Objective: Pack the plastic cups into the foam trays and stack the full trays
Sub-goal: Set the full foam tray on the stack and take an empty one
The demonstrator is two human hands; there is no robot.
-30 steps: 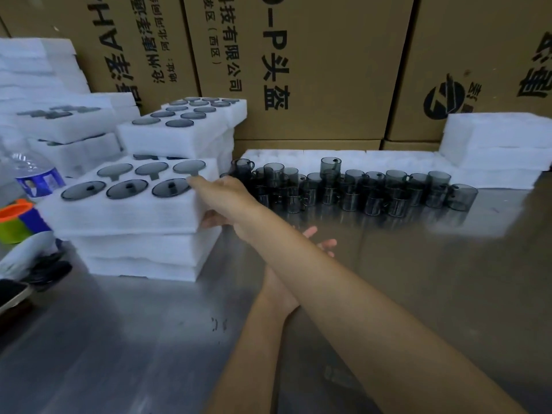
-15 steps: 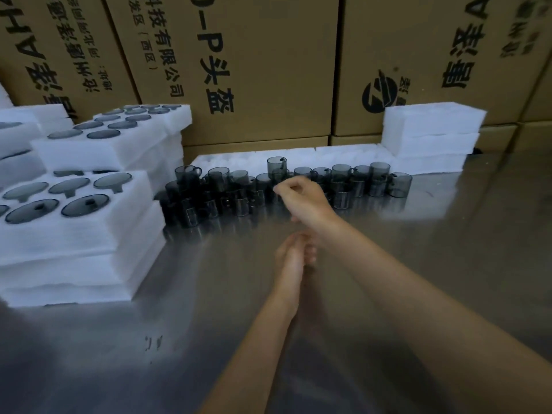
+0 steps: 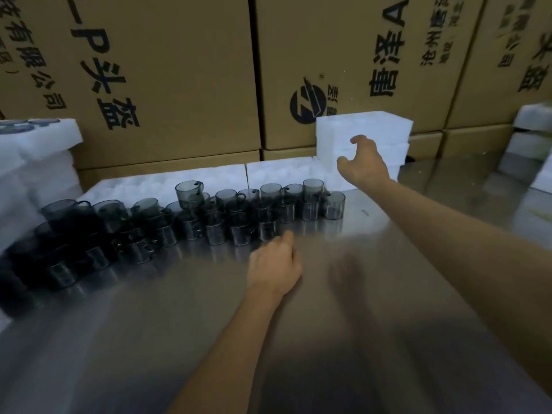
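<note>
Cups: many dark see-through plastic cups (image 3: 215, 216) are stood in rows near the back edge of the metal table (image 3: 358, 339), some set on top of others
How the cups feel: they are judged light, hard and a bit slippery; a bump could knock the top ones over
Where cups are best held: by the rim or by the small side handle
Empty trays: a pile of white foam trays (image 3: 363, 135) is kept at the back right of the table, against the brown boxes (image 3: 179, 85)
How a tray feels: it is judged very light, soft and easy to dent, so it is best taken by its two side edges
Flat foam: more white foam (image 3: 209, 180) is laid along the back edge behind the cups
Full trays: a stack with cups in it (image 3: 35, 144) is seen at the left edge
Right hand (image 3: 363, 165): fingers are spread apart, nothing is held, and it is just in front of the empty trays
Left hand (image 3: 274, 267): fingers are loosely curled over the table near the front cups, and nothing is held
What changed: half a second back the right hand was over the cups; now it has been moved to the tray pile, and the full stack is mostly out of view
</note>
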